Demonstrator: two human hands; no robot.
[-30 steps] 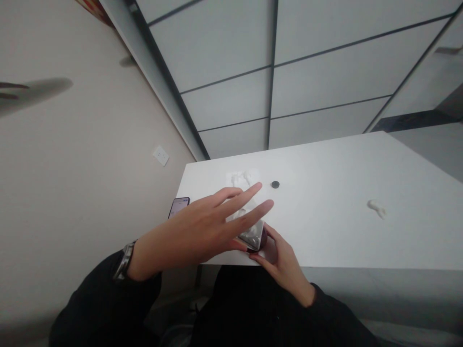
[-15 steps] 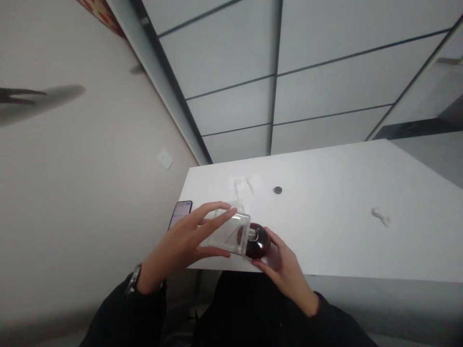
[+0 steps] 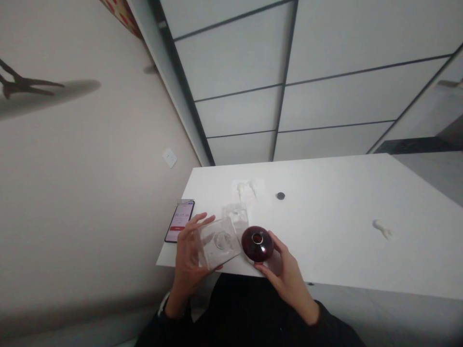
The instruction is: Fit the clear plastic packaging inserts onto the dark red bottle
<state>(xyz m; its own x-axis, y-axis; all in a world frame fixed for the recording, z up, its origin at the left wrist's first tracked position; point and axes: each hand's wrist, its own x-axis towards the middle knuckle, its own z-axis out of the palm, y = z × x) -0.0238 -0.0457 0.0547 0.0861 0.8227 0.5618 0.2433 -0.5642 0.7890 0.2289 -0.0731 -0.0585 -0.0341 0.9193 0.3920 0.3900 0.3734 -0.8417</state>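
Observation:
My left hand (image 3: 186, 260) is closed around a clear square bottle (image 3: 211, 250), whose round neck faces up towards me. Just right of it, a dark red, rounded vase (image 3: 258, 253) with a small pale-rimmed mouth stands upright near the table's front edge. The fingers and thumb of my right hand (image 3: 291, 279) grip its right side. Bottle and vase are side by side, with the bottle's corner close to the vase. Behind them a clear squarish piece (image 3: 237, 215) lies on the table; I cannot tell exactly what it is.
A phone (image 3: 180, 222) with a lit screen lies left on the white table (image 3: 325, 231). Farther back are two small white objects (image 3: 252, 186) and a dark round disc (image 3: 280, 195). Another white piece (image 3: 382, 229) lies to the right. A wall (image 3: 108, 193) borders the left.
The clear bottle, tipped with its neck over the vase's mouth before, has swung left and upright, away from it. The vase's mouth now shows. My right hand keeps its grip.

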